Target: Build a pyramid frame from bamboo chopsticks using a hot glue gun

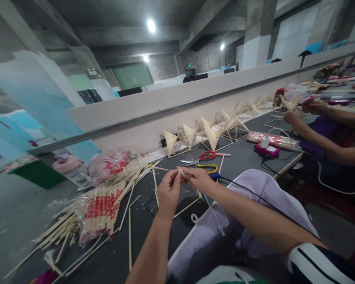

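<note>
My left hand (169,190) and my right hand (198,180) meet fingertip to fingertip. Both are closed in a pinch around a small whitish bit (181,172), too small to name. Below them on the dark table lies a square frame of thin wooden sticks (187,208), partly hidden by my hands. Just beyond my right hand are scissors with yellow handles (214,169) and a pair with red handles (207,155). A blue tool (214,176) with a black cord sits beside my right wrist. A translucent strip (214,217) hangs over the table edge near my lap.
Loose wooden sticks (62,225) and plastic-wrapped bundles (99,211) cover the left side. Several twisted stick models (210,132) line the low partition (165,102). A purple power strip (266,150) lies at right, near another person's arms (322,136).
</note>
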{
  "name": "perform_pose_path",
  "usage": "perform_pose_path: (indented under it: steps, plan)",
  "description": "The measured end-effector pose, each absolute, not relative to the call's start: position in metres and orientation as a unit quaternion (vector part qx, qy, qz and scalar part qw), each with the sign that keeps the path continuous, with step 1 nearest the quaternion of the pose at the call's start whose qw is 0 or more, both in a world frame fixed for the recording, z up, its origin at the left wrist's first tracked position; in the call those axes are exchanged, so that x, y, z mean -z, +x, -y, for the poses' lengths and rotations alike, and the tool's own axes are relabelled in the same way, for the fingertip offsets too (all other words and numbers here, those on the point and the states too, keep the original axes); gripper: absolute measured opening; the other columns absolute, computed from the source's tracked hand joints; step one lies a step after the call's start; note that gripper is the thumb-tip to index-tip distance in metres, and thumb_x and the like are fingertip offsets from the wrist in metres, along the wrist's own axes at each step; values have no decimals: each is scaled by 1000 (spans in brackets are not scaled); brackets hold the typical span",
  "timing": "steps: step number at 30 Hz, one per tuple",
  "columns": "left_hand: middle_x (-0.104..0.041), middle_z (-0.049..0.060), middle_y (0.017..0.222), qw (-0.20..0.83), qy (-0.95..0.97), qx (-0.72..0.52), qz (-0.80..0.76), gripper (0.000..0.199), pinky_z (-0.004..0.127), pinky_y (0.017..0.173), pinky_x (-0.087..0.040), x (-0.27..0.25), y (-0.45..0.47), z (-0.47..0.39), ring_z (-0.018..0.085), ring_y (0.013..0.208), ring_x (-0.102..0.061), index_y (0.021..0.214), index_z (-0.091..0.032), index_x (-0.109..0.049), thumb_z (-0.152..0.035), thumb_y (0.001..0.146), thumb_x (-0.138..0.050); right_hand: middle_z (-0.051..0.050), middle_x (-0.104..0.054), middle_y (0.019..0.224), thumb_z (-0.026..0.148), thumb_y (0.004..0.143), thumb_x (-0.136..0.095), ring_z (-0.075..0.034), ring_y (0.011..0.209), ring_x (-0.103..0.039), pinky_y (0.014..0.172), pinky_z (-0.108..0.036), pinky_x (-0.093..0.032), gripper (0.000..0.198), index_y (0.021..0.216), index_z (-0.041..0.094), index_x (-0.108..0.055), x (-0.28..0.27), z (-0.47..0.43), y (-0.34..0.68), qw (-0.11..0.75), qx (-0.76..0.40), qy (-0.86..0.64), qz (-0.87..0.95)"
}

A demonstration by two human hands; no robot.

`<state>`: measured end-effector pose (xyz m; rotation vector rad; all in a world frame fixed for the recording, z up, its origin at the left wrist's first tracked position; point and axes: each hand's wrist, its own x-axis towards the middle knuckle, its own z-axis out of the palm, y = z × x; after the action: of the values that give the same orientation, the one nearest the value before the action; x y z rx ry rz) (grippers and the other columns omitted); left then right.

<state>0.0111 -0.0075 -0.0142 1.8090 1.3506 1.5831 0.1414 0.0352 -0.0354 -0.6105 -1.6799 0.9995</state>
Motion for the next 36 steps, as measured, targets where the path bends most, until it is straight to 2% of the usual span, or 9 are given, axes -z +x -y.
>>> perform_pose_path:
  steps: [2,6,11,20,27,32,36]
  plan:
    - [-64,6,95,185,645,-565,-481,26,30,75,-50,14,11,8,17,83,-61,100,-18,-58,-34,80,-52,-4,-63,91,35,83,-48,-10,65,-54,64,-26,-48,40,119,19,-55,36,-34,140,520,-425,-257,694]
    - [-63,6,95,179,645,-567,-480,25,30,77,-49,15,11,8,17,85,-61,100,-18,-58,-33,80,-52,-3,-63,87,37,83,-47,-9,59,-51,58,-23,-46,41,120,20,-54,36,-30,138,520,-433,-260,689]
    - [-63,6,96,181,647,-568,-476,26,30,76,-49,15,12,8,16,84,-60,100,-18,-57,-33,81,-51,-4,-63,92,40,82,-49,-8,57,-51,57,-22,-47,44,120,19,-54,37,-28,136,525,-443,-264,677]
    - [-62,6,98,146,671,-550,-475,23,30,80,-46,9,10,13,17,89,-58,100,-20,-58,-31,83,-47,-1,-66,90,43,81,-48,-11,63,-55,57,-23,-48,39,111,21,-62,30,-24,130,543,-420,-312,657]
    - [-62,6,98,142,668,-557,-473,22,31,82,-46,9,8,12,17,90,-59,98,-20,-59,-30,83,-46,-1,-67,86,43,82,-47,-10,54,-52,52,-21,-44,39,110,21,-63,26,-22,130,531,-387,-330,678]
    - [-62,7,99,167,642,-588,-462,26,32,80,-48,11,12,11,17,88,-60,104,-18,-54,-30,82,-48,0,-66,79,44,82,-47,-10,54,-52,52,-21,-45,38,107,22,-64,25,-21,130,529,-380,-332,682]
    - [-61,7,97,100,632,-594,-488,28,31,79,-47,4,1,12,16,86,-59,105,-18,-54,-31,81,-49,0,-65,77,47,81,-46,-9,52,-51,51,-22,-44,41,107,22,-64,29,-23,129,531,-380,-343,675]
